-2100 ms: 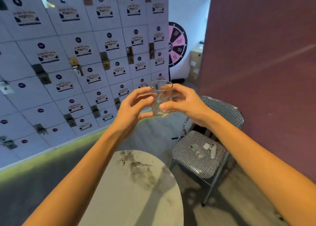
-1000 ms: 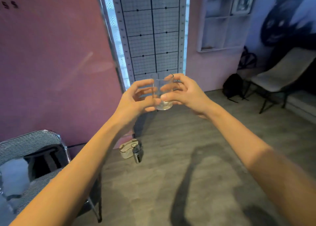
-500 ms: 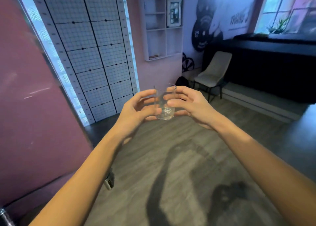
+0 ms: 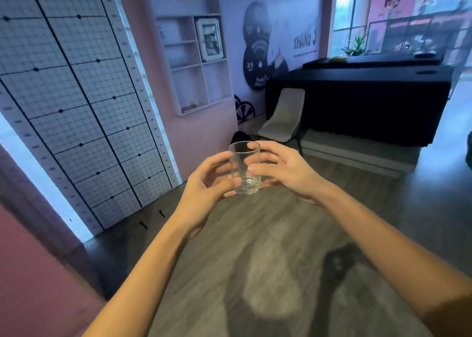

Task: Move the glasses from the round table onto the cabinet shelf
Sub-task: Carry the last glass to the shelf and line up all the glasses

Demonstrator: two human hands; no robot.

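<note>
Both hands, left hand (image 4: 204, 186) and right hand (image 4: 286, 170), grasp an upright clear cylindrical drinking glass (image 4: 245, 168) at chest height; the view has swung from the round counter, and the white wall-mounted cabinet shelf (image 4: 194, 63) now stands ahead, well apart.

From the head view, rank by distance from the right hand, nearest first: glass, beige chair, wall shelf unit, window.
1. glass: held in the right hand, left hand too.
2. beige chair: just beyond, on the floor.
3. wall shelf unit: farther, upper left.
4. window: farthest, upper right.
</note>
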